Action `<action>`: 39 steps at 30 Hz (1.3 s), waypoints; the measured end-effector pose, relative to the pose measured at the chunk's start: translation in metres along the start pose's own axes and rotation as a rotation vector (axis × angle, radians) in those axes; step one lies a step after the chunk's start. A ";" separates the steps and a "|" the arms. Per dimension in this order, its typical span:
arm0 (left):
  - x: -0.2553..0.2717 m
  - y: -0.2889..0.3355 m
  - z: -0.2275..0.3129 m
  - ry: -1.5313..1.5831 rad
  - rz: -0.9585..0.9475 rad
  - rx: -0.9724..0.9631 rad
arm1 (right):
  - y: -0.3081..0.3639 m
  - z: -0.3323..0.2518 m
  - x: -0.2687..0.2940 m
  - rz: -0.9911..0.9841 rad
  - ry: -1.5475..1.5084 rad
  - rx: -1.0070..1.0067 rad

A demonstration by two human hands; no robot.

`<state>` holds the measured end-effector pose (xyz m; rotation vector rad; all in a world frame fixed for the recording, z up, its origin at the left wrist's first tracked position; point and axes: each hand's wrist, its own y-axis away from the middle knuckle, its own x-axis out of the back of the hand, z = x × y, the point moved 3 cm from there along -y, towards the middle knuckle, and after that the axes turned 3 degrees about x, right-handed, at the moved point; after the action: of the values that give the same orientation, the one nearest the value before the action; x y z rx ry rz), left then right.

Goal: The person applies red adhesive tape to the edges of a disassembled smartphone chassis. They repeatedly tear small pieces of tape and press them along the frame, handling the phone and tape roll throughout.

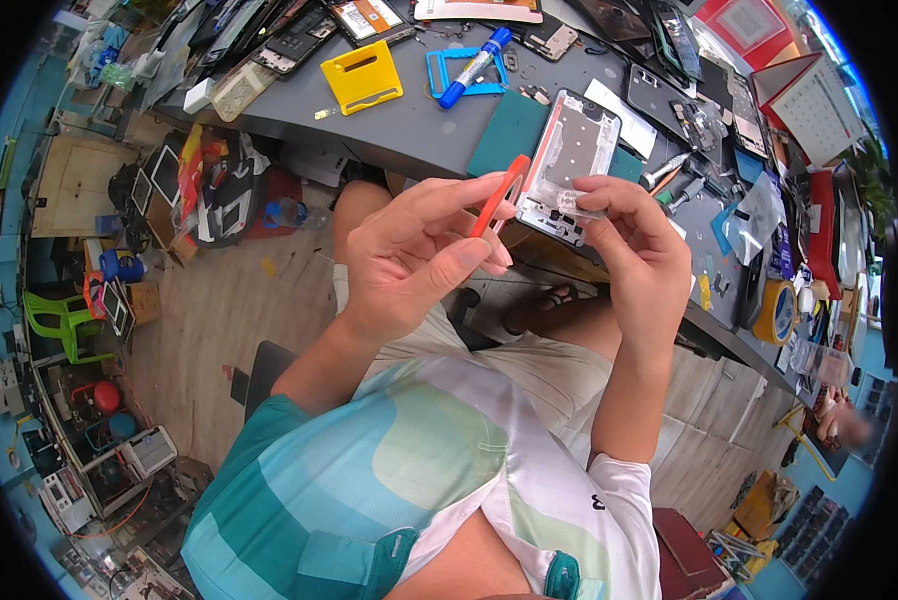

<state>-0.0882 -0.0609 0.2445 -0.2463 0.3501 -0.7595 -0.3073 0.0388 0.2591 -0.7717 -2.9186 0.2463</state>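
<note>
My left hand point(409, 250) is raised over my lap at the desk's edge, with fingers and thumb closed on a thin orange-red ring point(493, 205) that looks like a narrow roll of tape, seen nearly edge-on. Close to its right, my right hand point(634, 230) pinches a small clear piece point(575, 203) between thumb and fingers; what kind it is, I cannot make out. Behind both hands lies an opened phone frame point(581, 140), grey inside with a reddish strip along its left side. My right fingers partly cover its lower end. It rests partly on a dark green mat point(499, 130).
On the desk point(409, 140) are a yellow plastic holder point(361, 77), a blue frame point(439, 72) and a blue marker point(475, 68). Screwdrivers point(684, 190), phone parts and a yellow tape roll point(775, 312) crowd the right side. A green chair point(64, 322) stands far left.
</note>
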 end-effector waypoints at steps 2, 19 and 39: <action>0.000 0.000 0.000 0.032 0.002 -0.003 | 0.002 0.000 0.003 0.011 0.184 0.025; 0.005 -0.003 -0.003 0.044 0.163 0.080 | 0.009 0.012 -0.033 0.229 0.484 0.325; 0.001 -0.055 0.015 -1.075 -0.200 0.135 | 0.007 0.013 -0.031 0.207 0.424 0.270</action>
<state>-0.1162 -0.0993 0.2765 -0.5247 -0.7495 -0.7411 -0.2794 0.0272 0.2428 -0.9449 -2.3527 0.4260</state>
